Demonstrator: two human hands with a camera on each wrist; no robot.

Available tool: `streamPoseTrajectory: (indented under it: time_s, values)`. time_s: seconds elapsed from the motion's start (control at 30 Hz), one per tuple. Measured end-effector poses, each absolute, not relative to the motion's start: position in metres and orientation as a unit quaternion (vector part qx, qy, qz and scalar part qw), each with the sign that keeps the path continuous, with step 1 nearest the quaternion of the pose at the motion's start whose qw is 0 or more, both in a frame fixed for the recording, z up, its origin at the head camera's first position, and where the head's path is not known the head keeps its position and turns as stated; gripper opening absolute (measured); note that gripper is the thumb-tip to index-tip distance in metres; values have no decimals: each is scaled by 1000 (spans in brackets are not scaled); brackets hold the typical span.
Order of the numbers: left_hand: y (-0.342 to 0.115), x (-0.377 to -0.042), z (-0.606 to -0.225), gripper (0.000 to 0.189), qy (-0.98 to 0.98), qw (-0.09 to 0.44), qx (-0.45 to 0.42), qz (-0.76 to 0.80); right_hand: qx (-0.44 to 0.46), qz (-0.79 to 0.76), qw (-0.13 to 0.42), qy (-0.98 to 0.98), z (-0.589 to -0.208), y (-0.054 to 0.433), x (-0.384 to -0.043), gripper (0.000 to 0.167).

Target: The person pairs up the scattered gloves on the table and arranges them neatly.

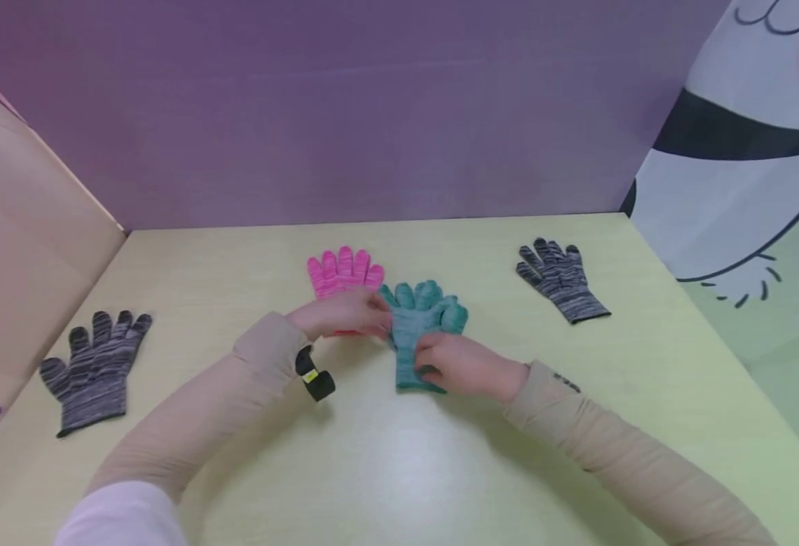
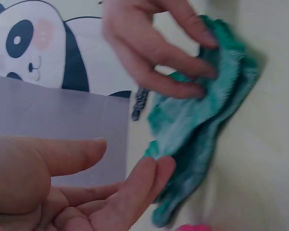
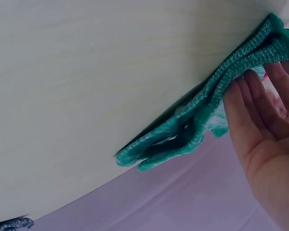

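Note:
Teal knitted gloves (image 1: pixel 413 330) lie in front of me at the middle of the table, apparently two, one on top of the other, with the fingers pointing away. My left hand (image 1: pixel 354 312) is at their left edge; in the left wrist view its thumb and fingers are extended and apart, with fingertips by the glove. Over the cuff end is my right hand (image 1: pixel 463 364), its loosely bent fingers (image 3: pixel 245 103) touching the upper teal glove. A pink glove (image 1: pixel 344 273) lies behind my left hand, which partly covers it.
One grey-and-black glove (image 1: pixel 99 371) lies flat at the left of the table (image 1: pixel 372 470). Another grey-and-black glove (image 1: pixel 563 280) lies at the back right. A purple panel (image 1: pixel 372 114) stands along the far edge, and a panda-printed panel (image 1: pixel 747 205) rises at the right.

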State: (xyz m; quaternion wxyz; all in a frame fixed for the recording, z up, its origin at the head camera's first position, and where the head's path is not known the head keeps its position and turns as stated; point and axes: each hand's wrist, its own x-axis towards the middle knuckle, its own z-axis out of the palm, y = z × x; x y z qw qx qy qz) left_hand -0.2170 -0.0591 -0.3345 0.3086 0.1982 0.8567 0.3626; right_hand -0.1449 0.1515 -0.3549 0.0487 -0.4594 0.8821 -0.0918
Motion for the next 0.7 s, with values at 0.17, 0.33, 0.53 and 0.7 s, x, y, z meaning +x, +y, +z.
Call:
streamPoseTrajectory:
  time_s: [0.17,0.33,0.53,0.7]
  values:
    - [-60,-233,-328,33,869,247,203,379,-456,-76,34,886,-355,151,-144,8]
    - [-58,-243,-336,31,886,201,221,354,-449,-79,35,889,-357,148,-142,8]
    - [-60,-242,-349,29,906,167,245,303,-442,-72,39,893,-359,145,-139,13]
    - [-59,-246,-353,30,921,140,258,255,-437,-56,33,897,-358,147,-139,16]
